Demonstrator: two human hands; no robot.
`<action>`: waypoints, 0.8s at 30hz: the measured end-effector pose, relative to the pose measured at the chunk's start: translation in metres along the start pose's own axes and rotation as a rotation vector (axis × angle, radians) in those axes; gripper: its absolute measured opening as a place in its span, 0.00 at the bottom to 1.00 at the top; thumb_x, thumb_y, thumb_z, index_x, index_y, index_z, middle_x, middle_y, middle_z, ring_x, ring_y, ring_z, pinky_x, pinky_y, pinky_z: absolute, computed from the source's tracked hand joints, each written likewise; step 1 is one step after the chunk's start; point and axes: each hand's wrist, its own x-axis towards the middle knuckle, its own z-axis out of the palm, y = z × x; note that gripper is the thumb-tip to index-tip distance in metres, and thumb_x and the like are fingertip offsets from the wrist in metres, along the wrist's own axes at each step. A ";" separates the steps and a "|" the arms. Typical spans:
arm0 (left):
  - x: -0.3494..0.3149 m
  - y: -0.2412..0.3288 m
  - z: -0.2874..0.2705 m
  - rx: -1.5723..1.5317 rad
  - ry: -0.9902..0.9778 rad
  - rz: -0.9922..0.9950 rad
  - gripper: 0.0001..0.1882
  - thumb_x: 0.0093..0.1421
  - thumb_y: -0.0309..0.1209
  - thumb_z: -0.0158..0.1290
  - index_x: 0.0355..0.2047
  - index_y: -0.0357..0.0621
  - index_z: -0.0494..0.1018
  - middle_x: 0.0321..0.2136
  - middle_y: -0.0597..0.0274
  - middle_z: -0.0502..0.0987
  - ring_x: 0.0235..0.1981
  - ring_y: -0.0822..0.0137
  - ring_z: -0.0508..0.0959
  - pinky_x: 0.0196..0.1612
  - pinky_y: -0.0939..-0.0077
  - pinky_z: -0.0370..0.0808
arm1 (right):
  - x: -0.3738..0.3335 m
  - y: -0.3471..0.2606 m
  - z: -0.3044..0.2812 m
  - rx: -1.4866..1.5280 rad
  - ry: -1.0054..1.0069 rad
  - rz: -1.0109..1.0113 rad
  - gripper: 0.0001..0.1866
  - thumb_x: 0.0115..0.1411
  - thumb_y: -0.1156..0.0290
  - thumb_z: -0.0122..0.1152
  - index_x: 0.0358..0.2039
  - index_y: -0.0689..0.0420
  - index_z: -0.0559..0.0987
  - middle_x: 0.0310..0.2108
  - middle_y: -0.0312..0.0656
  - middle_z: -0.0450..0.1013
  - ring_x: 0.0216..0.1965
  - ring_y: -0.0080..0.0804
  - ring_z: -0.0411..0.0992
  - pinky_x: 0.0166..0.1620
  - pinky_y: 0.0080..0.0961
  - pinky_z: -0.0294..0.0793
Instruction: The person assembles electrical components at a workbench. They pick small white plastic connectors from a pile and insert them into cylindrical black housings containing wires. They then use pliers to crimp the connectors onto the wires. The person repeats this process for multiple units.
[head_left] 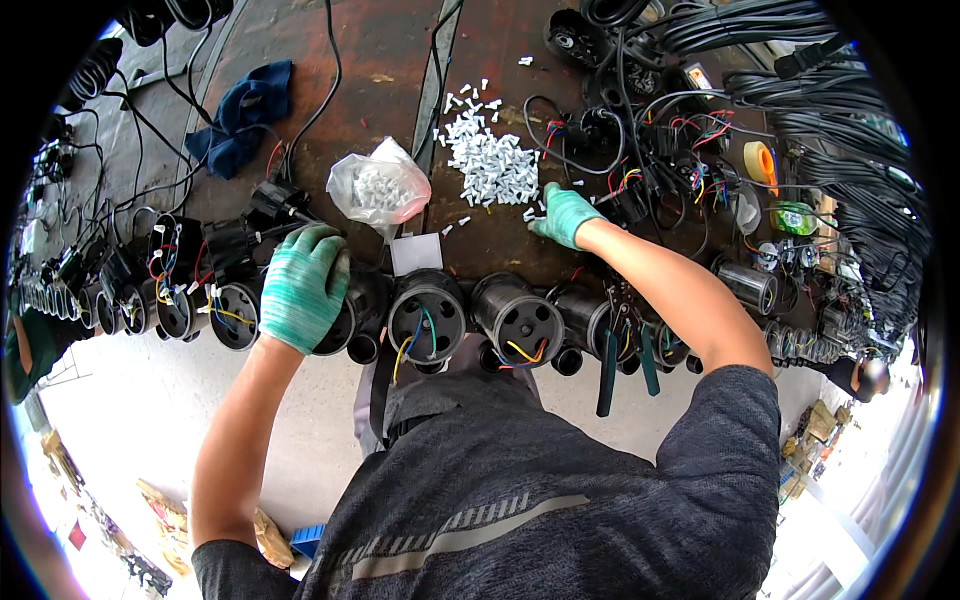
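My left hand [305, 287], in a green knitted glove, lies bent over a black cylindrical housing [369, 300] at the table's near edge; its fingertips are partly hidden. My right hand [566, 215], gloved alike, reaches to the near right side of a heap of small pale plastic wire caps [492, 160]. Its thumb and forefinger are apart, and no held cap shows between them. Left of the heap sits a clear plastic bag [378, 190] with more caps. Two more black housings, one with blue, green and yellow wires [428, 330], the other beside it [518, 315], face me.
Green-handled pliers [628, 350] hang at the table edge, right of the middle. A dark blue cloth [240, 118] lies at the far left. Coiled black cables [850, 150] and wired motor parts crowd the right. A tape roll [760, 163] lies there too.
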 end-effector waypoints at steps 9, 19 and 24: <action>-0.003 -0.001 0.002 0.001 0.031 -0.027 0.10 0.63 0.25 0.60 0.44 0.36 0.81 0.47 0.49 0.82 0.47 0.44 0.81 0.53 0.53 0.78 | 0.007 0.007 -0.069 -0.050 0.232 -0.048 0.15 0.63 0.65 0.67 0.46 0.59 0.85 0.45 0.58 0.84 0.49 0.57 0.83 0.52 0.47 0.82; -0.002 0.000 0.000 -0.025 0.034 -0.035 0.09 0.62 0.25 0.61 0.42 0.35 0.81 0.45 0.48 0.82 0.45 0.44 0.81 0.51 0.53 0.79 | 0.040 0.059 -0.068 -0.514 -0.210 0.080 0.19 0.56 0.63 0.73 0.46 0.57 0.89 0.52 0.55 0.82 0.53 0.53 0.83 0.53 0.44 0.85; -0.001 0.000 0.001 -0.043 0.030 -0.040 0.09 0.63 0.24 0.61 0.43 0.35 0.81 0.45 0.47 0.82 0.46 0.43 0.81 0.52 0.54 0.80 | 0.064 0.075 -0.048 -0.500 -0.173 0.112 0.18 0.56 0.65 0.72 0.47 0.57 0.90 0.53 0.53 0.83 0.54 0.52 0.83 0.54 0.43 0.85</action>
